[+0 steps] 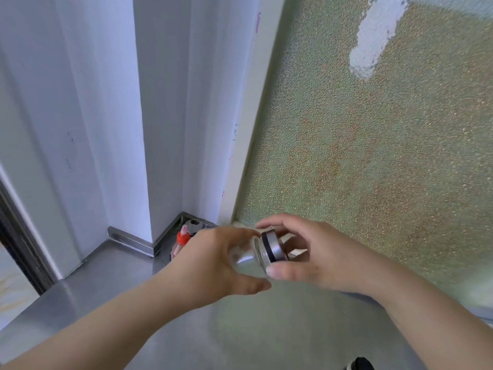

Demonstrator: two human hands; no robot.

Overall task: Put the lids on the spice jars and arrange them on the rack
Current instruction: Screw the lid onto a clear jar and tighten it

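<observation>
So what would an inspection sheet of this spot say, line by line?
Surface: grey metal counter, bare where it shows.
Job's things: one clear glass jar held sideways in the air, a silver lid at its mouth; whether it is seated cannot be told. No rack in view.
Clutter: a bottle with a red cap in the back corner.
Hands: left hand grips the jar's body; right hand has its fingers around the lid.
Cables: a thin dark wire may run near the corner bottle, unclear.
Surroundings: white wall, frosted window with a white patch.
</observation>
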